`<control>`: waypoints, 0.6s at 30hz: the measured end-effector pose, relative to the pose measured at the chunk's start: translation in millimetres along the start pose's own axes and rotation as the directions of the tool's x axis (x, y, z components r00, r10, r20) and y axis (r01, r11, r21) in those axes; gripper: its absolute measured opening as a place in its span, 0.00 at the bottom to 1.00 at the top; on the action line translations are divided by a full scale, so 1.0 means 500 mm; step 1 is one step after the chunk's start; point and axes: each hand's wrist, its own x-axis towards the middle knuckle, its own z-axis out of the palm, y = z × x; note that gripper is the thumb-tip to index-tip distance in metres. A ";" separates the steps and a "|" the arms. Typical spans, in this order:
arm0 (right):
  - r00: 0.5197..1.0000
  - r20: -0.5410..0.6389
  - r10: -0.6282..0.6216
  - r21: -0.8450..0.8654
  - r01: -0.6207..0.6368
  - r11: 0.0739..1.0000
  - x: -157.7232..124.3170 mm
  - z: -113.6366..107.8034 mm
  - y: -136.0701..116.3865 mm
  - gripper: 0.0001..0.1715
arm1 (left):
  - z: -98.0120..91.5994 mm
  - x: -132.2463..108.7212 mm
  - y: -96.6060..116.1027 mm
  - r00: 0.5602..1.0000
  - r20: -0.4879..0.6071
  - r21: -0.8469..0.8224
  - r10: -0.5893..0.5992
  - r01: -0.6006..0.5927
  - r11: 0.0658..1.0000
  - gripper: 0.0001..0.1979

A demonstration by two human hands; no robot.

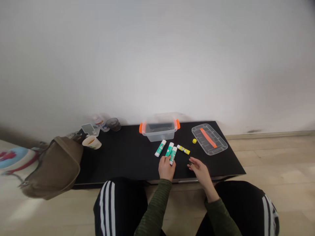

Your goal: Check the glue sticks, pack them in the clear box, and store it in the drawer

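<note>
My left hand (166, 168) rests on the low black table (123, 157), its fingers closed round the lower end of a green-and-white glue stick (173, 155). Two more green-and-white glue sticks (160, 148) (169, 149) lie just beyond it. A yellow glue stick (183, 149) lies uncapped to the right, with its yellow cap (194, 141) farther off. My right hand (199, 168) lies on the table near the front edge, fingers loosely apart and holding nothing. A clear plastic box with orange handles (159, 130) stands behind the sticks.
The box's clear lid with an orange strip (209, 139) lies at the table's right end. At the left end are a cup of drink (91, 142), a small bottle (100, 122), a dark glass (113, 124) and a brown bag (52, 167). My knees are at the table's front edge.
</note>
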 end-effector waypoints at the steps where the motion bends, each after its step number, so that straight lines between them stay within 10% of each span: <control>1: 1.000 0.002 -0.012 -0.011 0.012 1.000 0.005 -0.002 -0.003 0.28 | 0.002 0.003 0.003 1.000 0.003 0.011 -0.015 0.015 1.000 0.09; 12: 0.983 -0.084 -0.166 -0.324 0.131 0.937 0.112 -0.035 -0.014 0.20 | 0.003 0.018 0.017 0.995 0.039 0.190 -0.093 0.084 0.978 0.09; 18: 0.918 -0.044 -0.394 -0.738 0.236 0.633 0.219 -0.038 -0.050 0.21 | 0.007 0.011 0.052 0.999 -0.005 0.041 0.047 -0.047 0.998 0.06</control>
